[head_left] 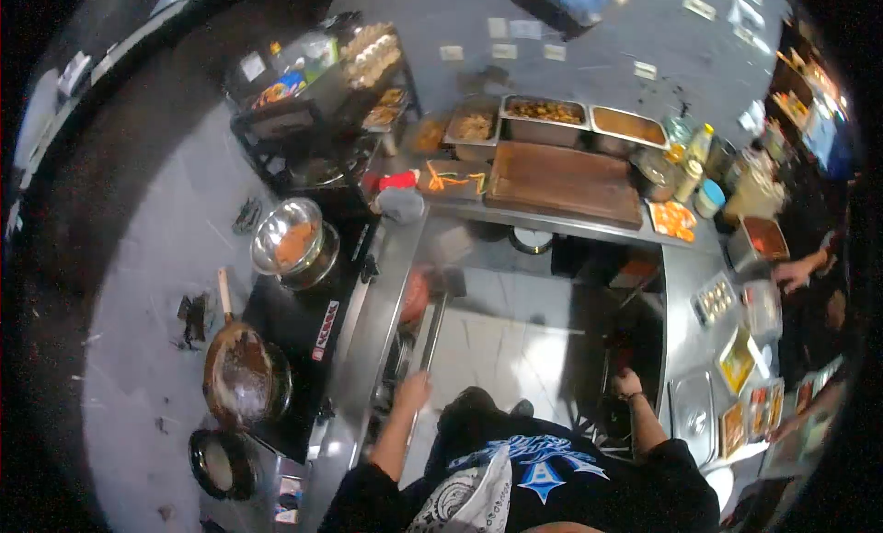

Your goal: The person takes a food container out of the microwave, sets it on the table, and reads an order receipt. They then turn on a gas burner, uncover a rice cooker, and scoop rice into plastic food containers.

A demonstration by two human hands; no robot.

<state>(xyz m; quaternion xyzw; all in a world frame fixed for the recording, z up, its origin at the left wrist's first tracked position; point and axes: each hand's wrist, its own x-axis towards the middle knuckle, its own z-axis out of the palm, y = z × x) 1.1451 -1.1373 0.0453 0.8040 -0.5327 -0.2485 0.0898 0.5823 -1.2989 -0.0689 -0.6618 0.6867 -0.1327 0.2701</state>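
My left hand is closed at the edge of a pulled-out drawer under the left counter. Inside the drawer, toward its far end, lies a reddish rounded item. My right hand is curled low beside the right counter, near a dark space beneath it. Whatever those fingers hold, if anything, is lost in shadow. Left of the drawer, a wok with a wooden handle rests on the stove, and a steel bowl with orange food stands farther along.
A brown cutting board lies on the far counter, with steel food pans behind it. Bottles crowd the far right corner. Trays and containers line the right counter, where another person's hand reaches in. Egg trays top the left rack.
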